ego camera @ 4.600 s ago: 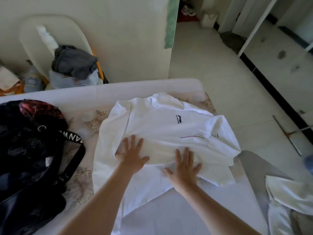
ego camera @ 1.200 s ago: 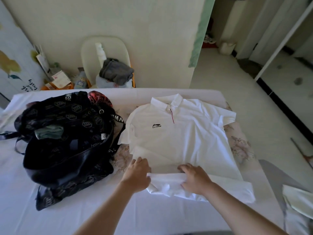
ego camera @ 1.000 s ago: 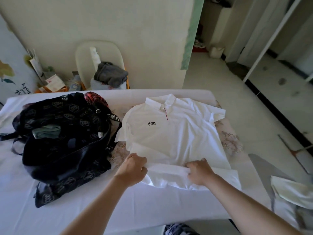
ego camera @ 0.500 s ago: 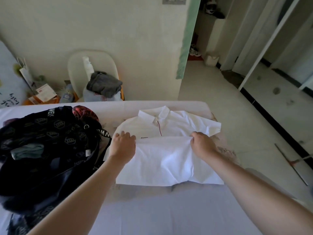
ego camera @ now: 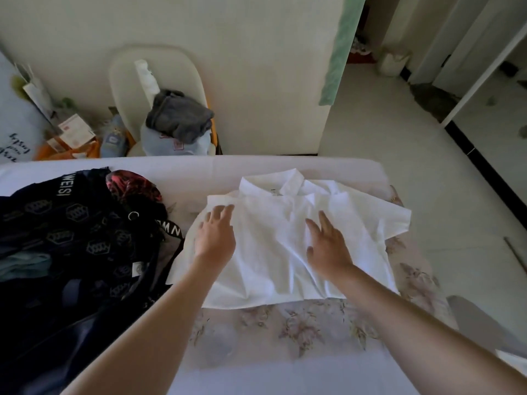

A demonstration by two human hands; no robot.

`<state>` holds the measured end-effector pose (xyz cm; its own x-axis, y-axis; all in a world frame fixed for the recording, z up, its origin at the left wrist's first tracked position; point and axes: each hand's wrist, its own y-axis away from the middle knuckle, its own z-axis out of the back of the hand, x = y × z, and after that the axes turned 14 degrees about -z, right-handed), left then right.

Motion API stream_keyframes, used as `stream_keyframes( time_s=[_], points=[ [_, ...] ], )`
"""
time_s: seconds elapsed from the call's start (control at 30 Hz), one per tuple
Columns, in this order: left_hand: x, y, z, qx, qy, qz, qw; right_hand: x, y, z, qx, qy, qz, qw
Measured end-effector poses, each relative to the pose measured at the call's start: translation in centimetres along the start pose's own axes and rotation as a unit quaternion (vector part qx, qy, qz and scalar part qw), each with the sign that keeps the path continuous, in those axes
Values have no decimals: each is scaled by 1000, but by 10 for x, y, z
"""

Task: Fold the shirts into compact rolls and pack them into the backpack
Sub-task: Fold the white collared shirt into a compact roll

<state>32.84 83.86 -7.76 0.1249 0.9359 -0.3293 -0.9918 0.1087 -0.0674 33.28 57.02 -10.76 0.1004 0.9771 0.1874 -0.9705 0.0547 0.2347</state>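
**Change:** 0.5 s ago both hands were pinching the hem mid-fold. The hem is now laid up near the collar (ego camera: 288, 181), so the shirt is halved. L hand (ego camera: 215, 238) and R hand (ego camera: 328, 248) lie flat on the white shirt (ego camera: 273, 266), fingers straight and spread, gripping nothing, pressing the cloth down.

**Location:** the shirt is at frame centre on the worktop (ego camera: 313, 374), collar toward the top, one sleeve (ego camera: 395, 223) sticking out at frame right. The backpack (ego camera: 71, 246) is at frame left, just beside the shirt.

**Assessment:** 1st fold done. Sleeves not tucked, no roll started, this shirt not packed. Est. early stage.

**Writing:** the chest logo visible 1 s ago is now covered by the fold. A backpack strap (ego camera: 58, 185) at upper left reads "WEISI". A 2nd strap (ego camera: 171, 230) shows "MN", the rest hidden. Handwriting at the far left edge is illegible.
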Motion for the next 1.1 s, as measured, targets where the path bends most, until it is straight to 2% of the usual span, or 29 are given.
stream_keyframes(
  time_s=[0.07, 0.17, 0.33, 0.4, 0.47, 0.53, 0.6, 0.67, 0.77, 0.83, 0.9, 0.93, 1.0, 1.03, 1.1],
  points=[
    [9, 35, -26, 15, 3, 43, 999, -12, 19, -31, 16, 6, 26, 1000],
    [20, 81, -53, -7, 32, 118, 992, -22, 43, -60, 7, -5, 47, 999],
    [17, 118, -55, -12, 37, 195, 980, -21, 70, -72, -37, -17, 65, 997],
    [18, 125, -55, 14, 86, 252, 964, -24, 78, -75, -31, -26, 64, 997],
    [21, 129, -57, 45, 118, 257, 958, -30, 83, -77, -8, -10, 68, 998],
    [17, 132, -48, -2, 164, 228, 960, -39, 86, -78, 24, 15, 75, 997],
    [10, 136, -32, -93, 246, 246, 933, -42, 88, -75, 33, 12, 80, 996],
    [12, 141, -21, -152, 255, 290, 910, -39, 90, -69, 45, 17, 76, 996],
    [22, 154, -15, -132, 189, 316, 921, -35, 94, -60, 36, 23, 58, 997],
    [31, 161, -23, -116, 98, 242, 959, -34, 95, -60, -9, 18, 74, 997],
    [31, 163, -31, -85, 16, 91, 992, -34, 95, -63, -64, 36, 104, 992],
    [28, 162, -33, -31, 9, 16, 999, -34, 97, -63, -81, 50, 118, 988],
    [21, 158, -34, 128, 19, -70, 989, -37, 100, -60, -93, 74, 141, 983],
    [18, 157, -35, 208, 20, -75, 975, -39, 101, -58, -84, 86, 150, 981],
    [17, 156, -34, 283, 21, -60, 957, -42, 106, -49, -19, 110, 144, 983]
  ],
)
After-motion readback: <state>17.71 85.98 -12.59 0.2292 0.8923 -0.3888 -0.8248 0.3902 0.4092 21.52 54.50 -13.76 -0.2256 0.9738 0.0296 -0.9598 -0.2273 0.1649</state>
